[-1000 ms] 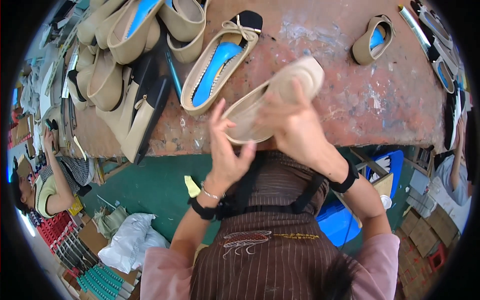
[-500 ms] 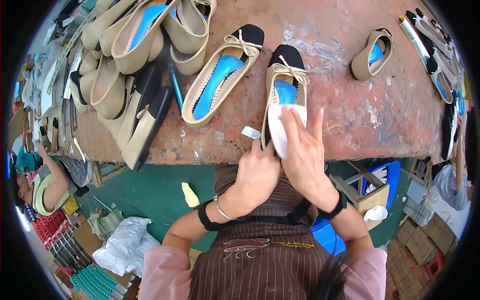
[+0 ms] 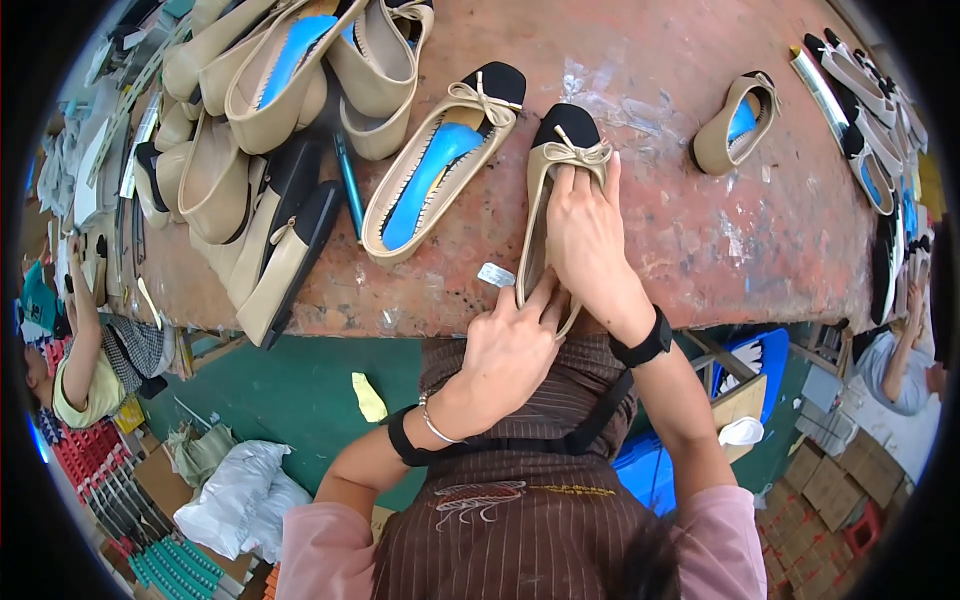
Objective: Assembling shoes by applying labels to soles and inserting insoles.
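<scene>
A beige ballet flat with a black toe cap and a bow lies at the table's front edge, toe pointing away. My left hand grips its heel, fingers bent over the back rim. My right hand reaches into the shoe, palm down, its fingers stretched forward under the bow; their tips are hidden. The white pad seen earlier does not show under the hand. To the left lies a matching flat with a blue insole piece inside. A small silvery packet sits beside the held shoe.
Beige flats are heaped at the left, with a teal pen beside them. One more flat stands at the right, and a row of shoes lines the far right edge. Other people work at both sides.
My right hand has pushed forward into the shoe, toward its toe. The white pad it held over the opening is out of sight. My left hand stays at the heel.
</scene>
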Tool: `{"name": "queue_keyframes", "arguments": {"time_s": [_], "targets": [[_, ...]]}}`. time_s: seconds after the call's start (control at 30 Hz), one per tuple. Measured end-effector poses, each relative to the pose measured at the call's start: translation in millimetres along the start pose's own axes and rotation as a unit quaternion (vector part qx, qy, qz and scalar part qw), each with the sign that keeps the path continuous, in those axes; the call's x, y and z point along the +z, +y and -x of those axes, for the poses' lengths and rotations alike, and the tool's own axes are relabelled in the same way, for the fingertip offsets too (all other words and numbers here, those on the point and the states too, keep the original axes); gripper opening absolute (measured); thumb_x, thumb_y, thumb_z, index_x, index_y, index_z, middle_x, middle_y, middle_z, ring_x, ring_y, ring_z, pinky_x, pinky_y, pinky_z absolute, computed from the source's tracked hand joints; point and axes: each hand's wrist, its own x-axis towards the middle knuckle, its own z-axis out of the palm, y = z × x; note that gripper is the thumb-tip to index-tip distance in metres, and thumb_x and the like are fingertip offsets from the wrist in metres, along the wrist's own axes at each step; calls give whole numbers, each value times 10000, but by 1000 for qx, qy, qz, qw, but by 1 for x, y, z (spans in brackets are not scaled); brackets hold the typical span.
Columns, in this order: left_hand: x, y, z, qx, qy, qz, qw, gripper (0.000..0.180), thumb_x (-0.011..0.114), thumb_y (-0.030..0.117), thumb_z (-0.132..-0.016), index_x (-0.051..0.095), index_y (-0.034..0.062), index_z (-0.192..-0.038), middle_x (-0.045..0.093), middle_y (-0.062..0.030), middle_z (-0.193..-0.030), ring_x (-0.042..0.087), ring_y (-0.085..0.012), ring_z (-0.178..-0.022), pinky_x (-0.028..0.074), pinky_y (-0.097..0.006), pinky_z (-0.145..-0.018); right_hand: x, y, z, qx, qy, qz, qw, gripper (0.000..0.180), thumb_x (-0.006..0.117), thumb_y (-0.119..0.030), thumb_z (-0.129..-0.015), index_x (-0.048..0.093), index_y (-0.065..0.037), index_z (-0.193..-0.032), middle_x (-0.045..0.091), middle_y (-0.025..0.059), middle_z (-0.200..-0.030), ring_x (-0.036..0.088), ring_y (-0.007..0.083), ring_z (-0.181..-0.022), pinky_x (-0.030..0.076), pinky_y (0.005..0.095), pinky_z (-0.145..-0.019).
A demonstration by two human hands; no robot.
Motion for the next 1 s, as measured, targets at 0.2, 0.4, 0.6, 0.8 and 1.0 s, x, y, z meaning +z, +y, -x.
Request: {"name": "queue_keyframes", "arguments": {"time_s": [0.2, 0.4, 0.6, 0.8, 1.0], "targets": [[-7, 0, -2, -11, -21, -15, 1000, 308, 724, 186, -817, 701, 21, -1076, 611, -111, -1233, 616, -342, -970, 604, -411, -654, 19, -4, 42, -71, 120, 13, 990, 790, 555, 36, -724, 244, 247, -1418, 375, 435, -1416, 331, 520, -1404, 157, 629, -1197], [11, -8, 9, 19, 2, -32, 999, 295, 704, 244, -821, 727, 91, -1071, 629, -84, -1124, 599, -318, -957, 572, -383, -553, 41, -7, 12, -12, 194, 144, 970, 542, 507, -135, -871, 478, 105, -1356, 575, 281, -1220, 512, 431, -1271, 123, 636, -1202], [-16, -8, 7, 63, 2, -13, 998, 249, 709, 274, -849, 761, 58, -962, 610, -124, -1318, 634, -316, -949, 592, -376, -634, 17, 3, -19, -45, 68, 165, 983, 380, 532, -127, -842, 667, 45, -1153, 694, 204, -1051, 647, 338, -1117, 110, 653, -1199], [-151, -114, 33, 132, -30, 326, 936, 342, 805, 256, -817, 753, 26, -1065, 672, -166, -1261, 681, -309, -1024, 555, -425, -865, -160, 13, -43, -247, -62, -285, 924, 395, 592, 14, -794, 729, -45, -1160, 737, 174, -1101, 737, 262, -984, 568, 387, -909], [-264, -184, 168, -59, 413, 98, 903, 919, 929, 403, -660, 521, -21, -1367, 589, -180, -1287, 565, -324, -1206, 433, -461, -1021, -193, 55, -284, -202, 292, 74, 932, 498, 612, 10, -763, 588, -23, -1259, 535, 282, -1276, 540, 418, -1194, 503, 495, -937]]}}
